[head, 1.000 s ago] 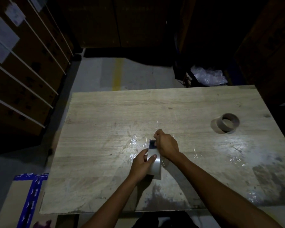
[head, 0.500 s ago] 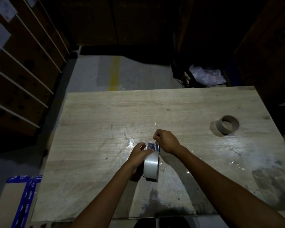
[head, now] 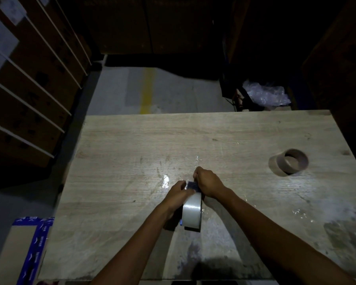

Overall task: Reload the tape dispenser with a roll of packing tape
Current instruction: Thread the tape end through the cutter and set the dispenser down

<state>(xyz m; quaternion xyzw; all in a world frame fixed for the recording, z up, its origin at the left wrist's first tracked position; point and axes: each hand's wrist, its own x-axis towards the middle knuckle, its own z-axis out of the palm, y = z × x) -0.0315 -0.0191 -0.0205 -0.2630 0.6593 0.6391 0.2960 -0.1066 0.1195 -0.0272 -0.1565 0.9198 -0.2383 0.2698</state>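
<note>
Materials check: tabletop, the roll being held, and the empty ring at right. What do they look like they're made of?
Tabletop: light wood or wood-grain laminate, matte; grain lines show, with worn grey patches.
Tape roll: clear plastic film, glossy; it shines pale under the light.
Empty ring: likely brown cardboard, dull, hollow with a thin wall.

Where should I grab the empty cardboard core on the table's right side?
Pinch the wall of the empty cardboard core at its top rim, coming from above. It seems to stand on end, hollow mouth up, apart from everything else on the table, so fingers inside and thumb outside should fit.
</note>
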